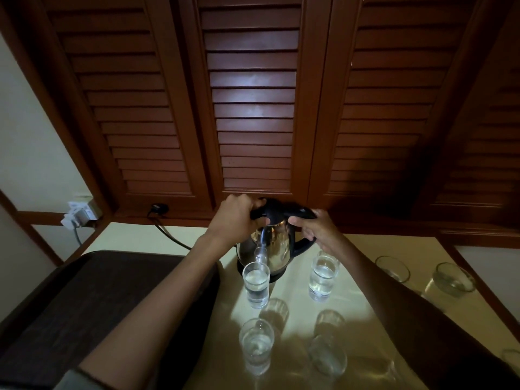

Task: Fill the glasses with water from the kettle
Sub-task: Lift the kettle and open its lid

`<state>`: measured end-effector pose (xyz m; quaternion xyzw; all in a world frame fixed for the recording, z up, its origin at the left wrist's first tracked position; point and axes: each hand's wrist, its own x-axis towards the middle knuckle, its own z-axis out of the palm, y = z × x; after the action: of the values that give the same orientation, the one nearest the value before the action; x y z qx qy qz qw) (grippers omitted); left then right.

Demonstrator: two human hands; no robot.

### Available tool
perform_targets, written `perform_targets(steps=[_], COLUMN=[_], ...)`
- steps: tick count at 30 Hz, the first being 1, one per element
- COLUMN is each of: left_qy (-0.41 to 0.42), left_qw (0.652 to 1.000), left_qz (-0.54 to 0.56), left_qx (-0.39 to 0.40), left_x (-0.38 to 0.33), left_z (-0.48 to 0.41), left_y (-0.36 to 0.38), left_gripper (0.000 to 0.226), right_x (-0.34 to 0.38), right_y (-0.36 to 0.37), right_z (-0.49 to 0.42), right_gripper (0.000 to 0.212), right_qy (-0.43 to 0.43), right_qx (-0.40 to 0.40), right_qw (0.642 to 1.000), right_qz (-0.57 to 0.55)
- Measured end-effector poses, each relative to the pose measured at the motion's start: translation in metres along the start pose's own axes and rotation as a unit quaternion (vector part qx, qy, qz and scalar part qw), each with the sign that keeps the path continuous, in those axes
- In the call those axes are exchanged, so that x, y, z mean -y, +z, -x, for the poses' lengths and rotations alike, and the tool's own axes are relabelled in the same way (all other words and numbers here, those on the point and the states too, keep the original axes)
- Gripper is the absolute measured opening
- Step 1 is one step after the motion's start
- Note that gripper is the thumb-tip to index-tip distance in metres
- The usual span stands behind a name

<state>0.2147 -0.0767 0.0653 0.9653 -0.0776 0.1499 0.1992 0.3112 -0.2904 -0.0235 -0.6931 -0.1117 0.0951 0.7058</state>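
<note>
Behind the shiny steel kettle with black lid (271,246), its base is hidden by the near-left clear glass (256,285). Right of the kettle, a clear tumbler (511,358) is cut by the edge. The kettle's handle is partly covered by the right hand (315,229).

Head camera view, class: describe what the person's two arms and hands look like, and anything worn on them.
Both forearms are bare from elbow to wrist, and no ring, watch or glove is visible on the left hand or the right hand. A thin dark band circles the left arm near the bottom edge, beside a grey sleeve hem. The right arm's upper end lies in shadow, so nothing worn there can be made out.
</note>
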Motion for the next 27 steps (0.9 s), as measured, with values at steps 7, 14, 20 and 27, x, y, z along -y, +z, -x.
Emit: perform_targets(steps=[7, 14, 20, 27], left_qy=[0.013, 0.012, -0.003, -0.012], left_qw=[0.998, 1.000, 1.000, 0.999], left_qz=[0.049, 0.025, 0.021, 0.045], left_qx=[0.024, 0.009, 0.023, 0.026], left_x=[0.021, 0.024, 0.024, 0.025], left_z=[0.001, 0.006, 0.001, 0.004], left_y=[-0.005, 0.002, 0.006, 0.004], left_gripper=[0.051, 0.053, 0.054, 0.054], right_x=[-0.003, 0.018, 0.023, 0.023], right_y=[0.012, 0.005, 0.002, 0.005], right_z=[-0.002, -0.005, -0.002, 0.004], right_gripper=[0.022, 0.037, 0.017, 0.033], right_qy=[-0.019, -0.013, -0.008, 0.001], right_qx=[-0.021, 0.102, 0.112, 0.081], right_qw=[0.998, 0.987, 0.980, 0.974], right_qz=[0.049, 0.127, 0.164, 0.210])
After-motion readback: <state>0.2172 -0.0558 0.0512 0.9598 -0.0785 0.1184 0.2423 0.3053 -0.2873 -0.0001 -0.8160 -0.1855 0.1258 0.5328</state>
